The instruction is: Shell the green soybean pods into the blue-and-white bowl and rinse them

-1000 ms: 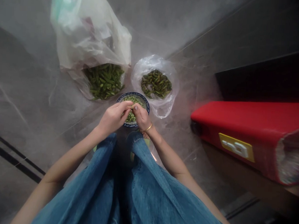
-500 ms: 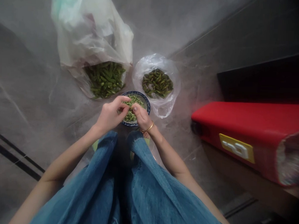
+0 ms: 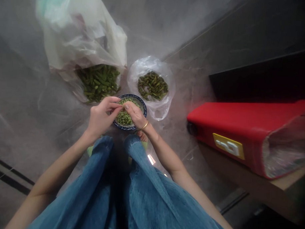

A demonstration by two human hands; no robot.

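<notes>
My left hand [image 3: 102, 113] and my right hand [image 3: 136, 116] meet fingertip to fingertip above a blue-and-white bowl [image 3: 145, 110]. Both pinch a small edamame pod [image 3: 123, 107], mostly hidden by the fingers. Shelled green beans [image 3: 124, 119] lie in the bowl below. Beyond my left hand, green unopened pods [image 3: 101, 80] spill at the mouth of a large white plastic bag [image 3: 87, 42]. A smaller clear plastic bag [image 3: 165, 106] stands open behind the bowl, with browner, flattened-looking pods [image 3: 153, 85] inside. A gold bracelet circles my right wrist.
My knees in blue jeans [image 3: 141, 161] are just in front of the bowl, and part of a foot [image 3: 142, 136] shows beside it. At the right, a red box-like object [image 3: 229, 120] with a yellow label rests on a wooden surface [image 3: 228, 164]. Grey tile floor [image 3: 59, 124] lies underneath.
The whole view has shifted, so everything appears somewhat farther left. My two hands stay together over the bowl, with the left fingers slightly more extended.
</notes>
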